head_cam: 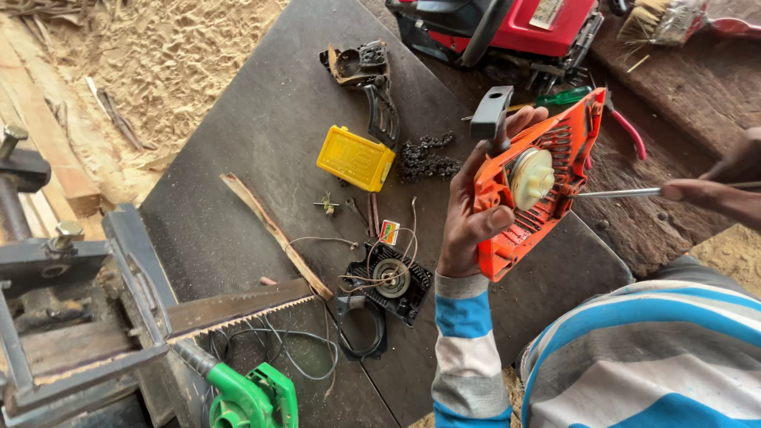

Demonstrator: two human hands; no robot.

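Note:
My left hand (474,208) grips an orange plastic starter cover (564,155) with a cream pulley (531,177) in its middle, held upright above the dark workbench (261,127). A grey pull handle (491,111) sticks up above my fingers. My right hand (723,189) holds a long metal screwdriver shaft (618,192) whose tip reaches the cover beside the pulley.
On the bench lie a yellow plastic box (356,158), a chain (428,157), a black handle part (371,78), a black coil part with wires (390,279), a wood strip (273,234) and a saw blade (238,307). A red chainsaw body (507,28) sits behind; a green blower (250,396) and a vise (47,261) lie near left.

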